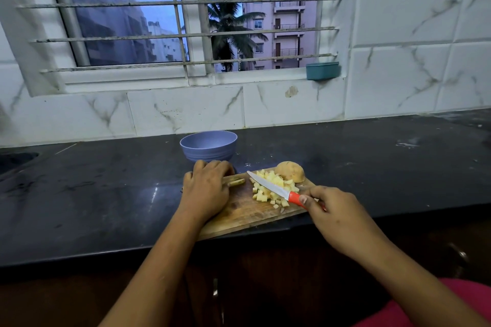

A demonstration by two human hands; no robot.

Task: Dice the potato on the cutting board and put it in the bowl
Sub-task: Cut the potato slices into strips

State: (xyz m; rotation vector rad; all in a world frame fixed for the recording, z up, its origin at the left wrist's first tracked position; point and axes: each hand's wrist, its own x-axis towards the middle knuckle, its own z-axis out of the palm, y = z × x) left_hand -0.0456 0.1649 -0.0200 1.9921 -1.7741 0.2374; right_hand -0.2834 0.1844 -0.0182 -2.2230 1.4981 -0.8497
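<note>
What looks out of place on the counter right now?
The cutting board sits right at the counter's front edge, its near corner possibly overhanging. A few potato cubes lie loose near the board's front edge and could roll off.

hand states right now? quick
Left hand: fingers curled over a potato slice on the cutting board.
Right hand: grips the knife by its red handle.
</note>
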